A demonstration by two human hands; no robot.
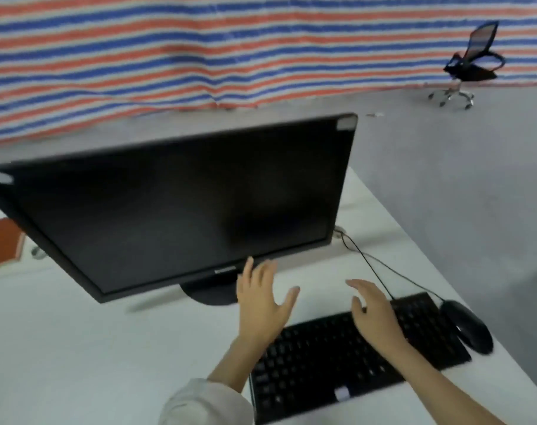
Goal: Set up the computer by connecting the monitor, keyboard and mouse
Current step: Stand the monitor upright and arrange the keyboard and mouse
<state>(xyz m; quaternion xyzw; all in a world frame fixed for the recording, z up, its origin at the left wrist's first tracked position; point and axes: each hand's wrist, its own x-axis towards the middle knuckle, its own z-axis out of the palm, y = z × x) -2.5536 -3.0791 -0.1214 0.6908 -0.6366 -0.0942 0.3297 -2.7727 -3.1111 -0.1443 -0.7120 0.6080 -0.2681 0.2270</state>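
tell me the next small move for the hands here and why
Probably reach both open hands forward to the monitor and square it up. The left hand and right hand hover empty above the keyboard, which lies beside the mouse, while the dark screen sits skewed to them.

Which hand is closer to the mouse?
Right. The right hand hovers over the keyboard, just left of the mouse; the left hand is farther left, by the monitor.

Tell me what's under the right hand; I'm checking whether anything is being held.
Beneath the open right hand lies the black keyboard; it grips nothing. The keys directly below are hidden.
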